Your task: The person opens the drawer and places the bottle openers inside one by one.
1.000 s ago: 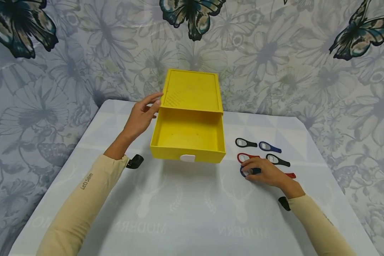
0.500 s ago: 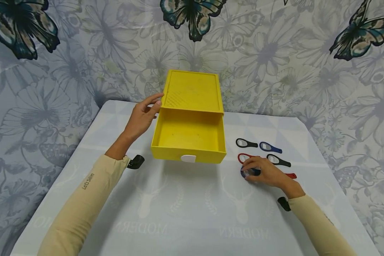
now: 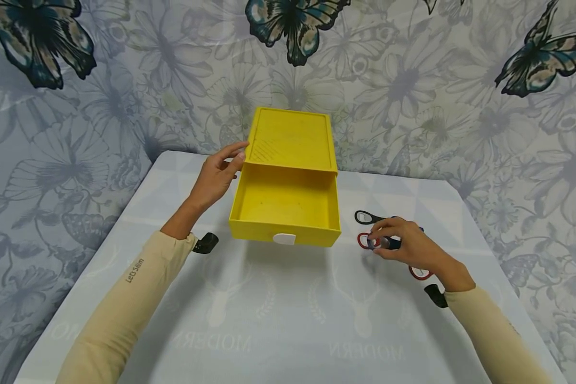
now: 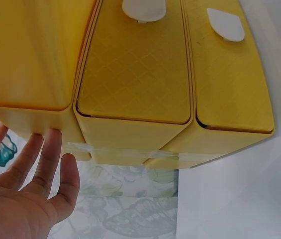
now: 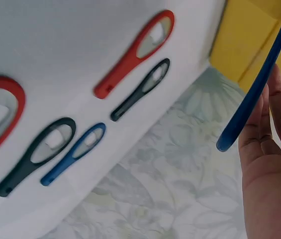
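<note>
My right hand point(image 3: 415, 245) pinches a blue bottle opener point(image 5: 252, 94) just above the white table, its ring end pointing left. Below and around it lie red bottle openers point(image 5: 130, 59), black ones point(image 5: 35, 157) and another blue one point(image 5: 73, 155), partly covered by the hand in the head view. A yellow drawer unit point(image 3: 293, 136) stands left of them with its top drawer point(image 3: 254, 230) pulled out and nothing inside. At the unit's upper left side, my left hand point(image 3: 214, 178) rests its extended fingertips against the wall.
Two lower drawers, the middle one point(image 4: 135, 69) and the bottom one point(image 4: 232, 79), are closed in the left wrist view, with white tabs. Behind the table point(image 3: 288, 320) hangs a flowered backdrop point(image 3: 403, 80) with butterflies.
My right hand has lifted the blue bottle opener off the table and moved it slightly up and right, uncovering a red one below. The left hand stays at the drawer unit.
</note>
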The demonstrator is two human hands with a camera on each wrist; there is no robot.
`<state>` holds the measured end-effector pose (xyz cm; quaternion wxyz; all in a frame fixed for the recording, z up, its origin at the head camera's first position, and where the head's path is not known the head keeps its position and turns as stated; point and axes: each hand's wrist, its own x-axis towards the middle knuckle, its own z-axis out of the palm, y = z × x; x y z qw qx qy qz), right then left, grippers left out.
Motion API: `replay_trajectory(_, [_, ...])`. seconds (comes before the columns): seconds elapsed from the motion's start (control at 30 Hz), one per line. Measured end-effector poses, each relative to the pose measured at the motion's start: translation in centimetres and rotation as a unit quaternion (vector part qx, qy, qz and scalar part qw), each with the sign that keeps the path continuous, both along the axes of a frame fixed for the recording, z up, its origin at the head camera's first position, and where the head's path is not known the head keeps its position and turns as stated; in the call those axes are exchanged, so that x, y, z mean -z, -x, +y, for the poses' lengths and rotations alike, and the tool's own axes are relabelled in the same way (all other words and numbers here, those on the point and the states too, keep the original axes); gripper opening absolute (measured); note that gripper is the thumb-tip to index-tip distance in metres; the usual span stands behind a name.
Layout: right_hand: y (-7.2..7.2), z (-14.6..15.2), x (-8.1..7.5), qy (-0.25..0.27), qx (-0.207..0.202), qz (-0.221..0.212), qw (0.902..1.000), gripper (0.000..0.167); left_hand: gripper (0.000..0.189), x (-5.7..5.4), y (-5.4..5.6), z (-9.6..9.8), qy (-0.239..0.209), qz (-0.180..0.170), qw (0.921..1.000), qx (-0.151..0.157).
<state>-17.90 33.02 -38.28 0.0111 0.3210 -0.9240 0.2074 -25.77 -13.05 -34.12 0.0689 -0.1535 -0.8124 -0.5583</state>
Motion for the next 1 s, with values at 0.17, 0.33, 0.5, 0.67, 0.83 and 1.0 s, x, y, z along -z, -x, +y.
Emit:
replay_trajectory(0.17, [0.3,-0.5,-1.8,0.007,-0.002,0.018,0.9998,0.028,0.047,0.0,-0.1,0.0,0.003,0.002,1.0000,-0.004])
replay_trajectory(0.33, [0.2,-1.3,-3.2,0.015,-0.028,0.039,0.9987,0.029,0.046,0.1,0.0,0.1,-0.003,0.000,1.0000,-0.004])
replay_trajectory(0.5, [0.1,-2.8,-5.2,0.016,-0.050,0.051,0.9973,0.031,0.045,0.4,0.0,0.0,-0.004,0.000,1.0000,-0.007])
replay_trajectory(0.67, [-0.2,-4.1,-7.2,-0.001,-0.048,0.046,0.9978,0.030,0.045,0.3,0.0,-0.1,-0.005,0.002,1.0000,-0.008])
replay_trajectory(0.83, [-0.1,-5.0,-8.9,-0.008,-0.060,0.064,0.9961,0.031,0.045,0.2,-0.1,-0.1,-0.007,0.005,0.9999,-0.006])
replay_trajectory(1.0, [0.3,-5.7,-10.1,0.000,-0.087,0.098,0.9914,0.034,0.045,0.0,-0.1,0.0,-0.011,0.003,0.9999,-0.001])
